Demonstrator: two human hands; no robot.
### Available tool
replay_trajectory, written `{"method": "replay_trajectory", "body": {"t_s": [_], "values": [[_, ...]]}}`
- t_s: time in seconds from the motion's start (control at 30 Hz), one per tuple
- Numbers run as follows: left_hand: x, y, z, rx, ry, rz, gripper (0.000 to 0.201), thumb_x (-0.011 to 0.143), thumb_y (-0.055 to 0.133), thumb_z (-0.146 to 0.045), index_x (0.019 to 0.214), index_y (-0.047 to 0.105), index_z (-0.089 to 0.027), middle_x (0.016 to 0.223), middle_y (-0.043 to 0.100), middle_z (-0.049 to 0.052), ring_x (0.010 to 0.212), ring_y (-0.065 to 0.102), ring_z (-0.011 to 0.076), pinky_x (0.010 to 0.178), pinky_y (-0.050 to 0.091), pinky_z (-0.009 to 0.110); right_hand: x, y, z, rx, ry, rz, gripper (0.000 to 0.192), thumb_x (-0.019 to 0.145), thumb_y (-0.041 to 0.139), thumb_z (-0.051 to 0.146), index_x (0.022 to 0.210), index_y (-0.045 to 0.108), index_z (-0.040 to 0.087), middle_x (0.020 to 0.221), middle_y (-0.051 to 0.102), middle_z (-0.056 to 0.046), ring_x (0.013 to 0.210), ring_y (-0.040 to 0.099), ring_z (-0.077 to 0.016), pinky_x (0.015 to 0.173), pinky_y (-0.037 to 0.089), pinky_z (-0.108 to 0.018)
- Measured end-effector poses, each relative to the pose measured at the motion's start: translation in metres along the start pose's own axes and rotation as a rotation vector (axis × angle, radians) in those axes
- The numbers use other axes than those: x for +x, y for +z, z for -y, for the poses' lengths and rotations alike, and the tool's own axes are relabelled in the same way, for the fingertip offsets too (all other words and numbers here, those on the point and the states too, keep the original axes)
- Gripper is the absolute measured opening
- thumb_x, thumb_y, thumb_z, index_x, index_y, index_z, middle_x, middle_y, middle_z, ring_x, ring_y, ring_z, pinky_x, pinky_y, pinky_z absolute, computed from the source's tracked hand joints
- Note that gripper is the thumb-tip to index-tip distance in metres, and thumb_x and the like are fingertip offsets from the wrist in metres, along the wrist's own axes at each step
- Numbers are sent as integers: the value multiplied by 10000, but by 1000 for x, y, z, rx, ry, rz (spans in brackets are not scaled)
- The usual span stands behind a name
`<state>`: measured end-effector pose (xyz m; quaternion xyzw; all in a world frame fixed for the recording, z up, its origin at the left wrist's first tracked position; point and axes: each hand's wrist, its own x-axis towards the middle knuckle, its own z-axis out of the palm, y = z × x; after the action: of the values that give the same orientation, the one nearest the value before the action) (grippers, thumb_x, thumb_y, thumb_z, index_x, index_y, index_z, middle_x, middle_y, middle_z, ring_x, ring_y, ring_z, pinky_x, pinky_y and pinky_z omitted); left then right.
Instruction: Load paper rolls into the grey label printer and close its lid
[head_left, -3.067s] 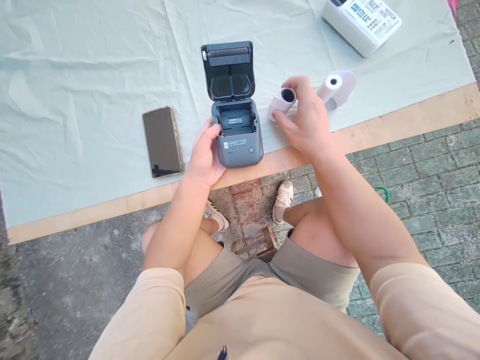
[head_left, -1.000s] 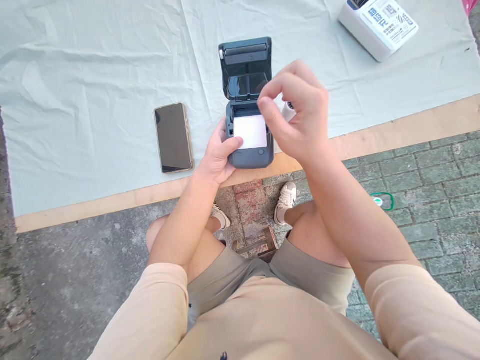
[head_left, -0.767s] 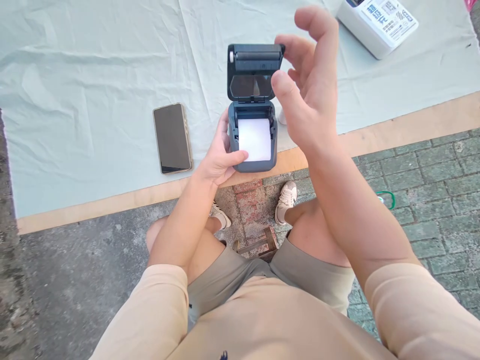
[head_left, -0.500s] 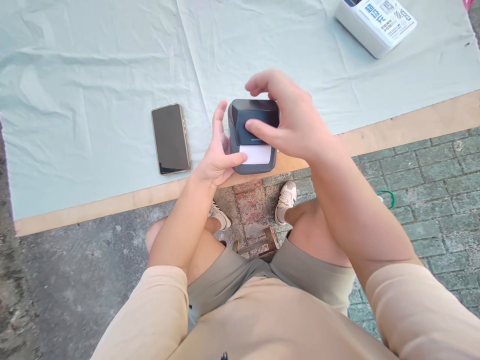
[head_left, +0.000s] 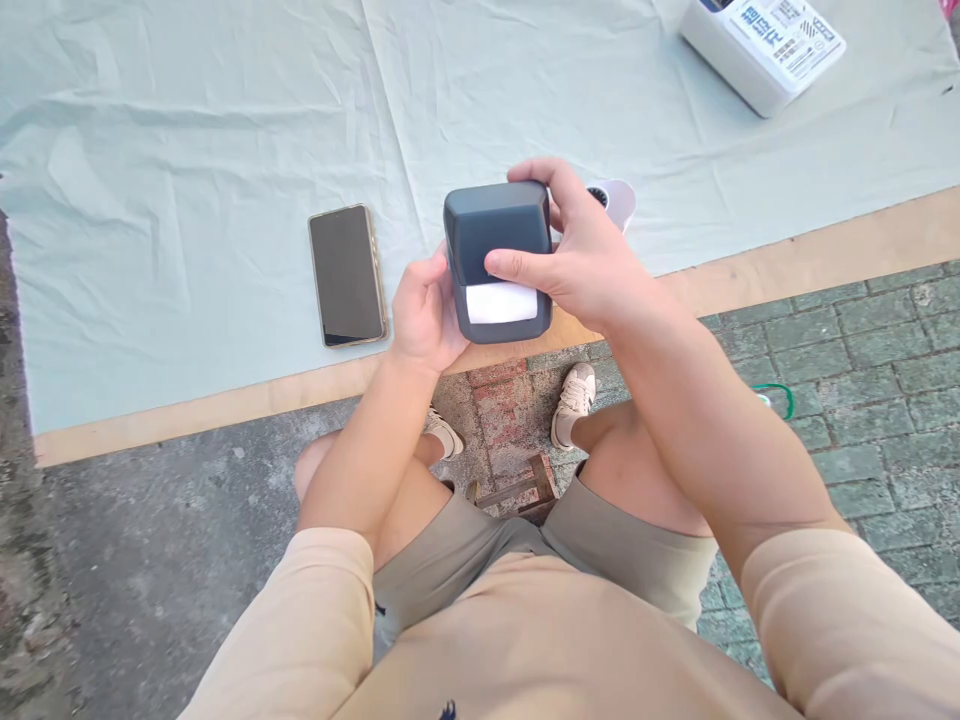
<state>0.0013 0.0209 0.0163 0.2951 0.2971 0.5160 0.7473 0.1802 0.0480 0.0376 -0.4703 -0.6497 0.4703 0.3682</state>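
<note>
Both hands clamped on the small dark grey printer point(head_left: 496, 240), lifted just clear of the table edge point(head_left: 787, 255). Left hand point(head_left: 424, 315) wrapped round the near left side, fingers curled under and mostly hidden. Right hand point(head_left: 581, 265) gripping from the right, thumb pressed flat across the closed lid, fingers hooked over the far edge. Lid down; white paper strip point(head_left: 501, 302) sticking out of the slot on the near face, below the thumb. Step in hand, by the look of it: seating the lid over the loaded paper, both hands squeezing it home. Whether the latch has caught cannot be told. Next move probably calls for an even press on both lid corners, paper kept straight in the slot, then the unit set back down square on the cloth. Spare paper roll point(head_left: 613, 200) on the pale green cloth point(head_left: 187, 150), just behind the right hand's fingers. Phone point(head_left: 347, 275) face up to the left, near but apart. White box point(head_left: 761, 48) at the far right corner, well apart.
</note>
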Motion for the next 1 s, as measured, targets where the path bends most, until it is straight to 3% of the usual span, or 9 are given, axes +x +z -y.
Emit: {"method": "replay_trajectory", "body": {"t_s": [0.1,0.27,0.43,0.63,0.77,0.9,1.0], "values": [[3,2,2,100,5,-71,410,946,607,-596,1160,698,-258,1087,844,74,1538,605,360,1174,589,454,-2,4,-4,-40,-33,-56,649,867,860,531,1403,533,369,1263,712,-48,1231,692,-300,935,670,-439],[2,6,3,103,51,-116,374,987,535,-561,1041,731,-248,1125,825,80,1550,604,354,1165,602,470,-5,7,-7,-56,-62,-80,755,903,789,750,1499,489,396,1310,681,-51,1223,700,-285,933,661,-403],[-4,16,2,119,-27,-193,547,1008,475,-714,1161,730,-254,1211,812,83,1508,639,379,1131,619,517,-5,4,-8,23,-84,-63,902,880,705,908,1574,434,401,1344,687,-53,1276,700,-285,999,639,-396],[3,12,8,126,-23,-256,617,994,462,-785,1148,738,-255,1188,824,90,1457,674,379,1083,644,497,-3,2,-3,-30,-87,14,861,964,695,775,1666,429,356,1381,714,-68,1385,658,-324,1205,552,-483],[7,3,9,54,-64,-273,504,1023,483,-675,1127,737,-252,1171,832,74,1446,682,340,1079,653,471,1,-1,-1,1,-65,66,852,953,747,606,1694,403,365,1390,710,-53,1416,639,-328,1193,561,-491],[8,0,6,25,-107,-235,516,975,539,-723,1097,724,-258,1180,825,93,1434,687,362,1069,662,502,3,-7,9,-114,-97,32,730,862,820,445,1529,535,364,1415,687,-65,1344,657,-333,1157,582,-502],[5,3,3,37,-106,-227,626,943,497,-824,1143,716,-273,1259,807,116,1440,676,399,1061,658,567,4,-3,19,-321,-173,-216,359,852,820,400,1120,596,318,1217,703,-68,1167,680,-296,1017,620,-441]]}}
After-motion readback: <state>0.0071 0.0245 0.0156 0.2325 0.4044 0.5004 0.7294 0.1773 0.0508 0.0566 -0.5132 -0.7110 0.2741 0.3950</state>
